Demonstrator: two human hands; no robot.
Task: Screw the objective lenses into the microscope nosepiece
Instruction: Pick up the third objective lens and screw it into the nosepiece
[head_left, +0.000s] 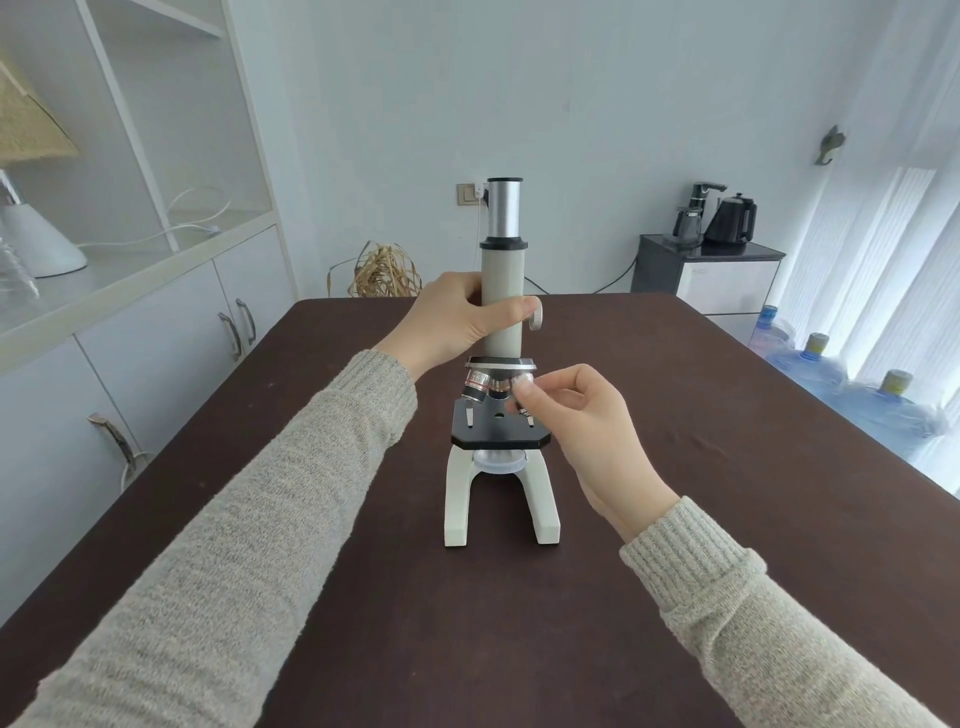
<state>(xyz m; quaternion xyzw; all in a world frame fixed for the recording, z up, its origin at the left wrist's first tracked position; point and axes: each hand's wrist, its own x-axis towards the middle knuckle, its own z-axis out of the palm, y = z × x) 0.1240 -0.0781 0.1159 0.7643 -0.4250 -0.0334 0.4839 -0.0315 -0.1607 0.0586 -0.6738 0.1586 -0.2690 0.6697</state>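
A white microscope (501, 332) stands upright in the middle of the dark table (675, 519). My left hand (457, 325) is wrapped around its grey body tube. Under the tube sits the black nosepiece (500, 364). Two objective lenses hang from it, one with a red band at the left (475, 388) and a shorter one in the middle (500, 387). My right hand (582, 415) pinches a third objective lens (522, 383) at the nosepiece's right side, thumb and forefinger closed around its knurled barrel. Most of that lens is hidden by my fingers. Below lies the black stage (498, 428).
White cabinets (156, 338) run along the left of the table. A small black-topped cabinet with kettles (711, 260) stands at the back right. Several blue water bottles (852, 389) stand beside the right table edge. A straw bundle (384, 273) sits behind the table.
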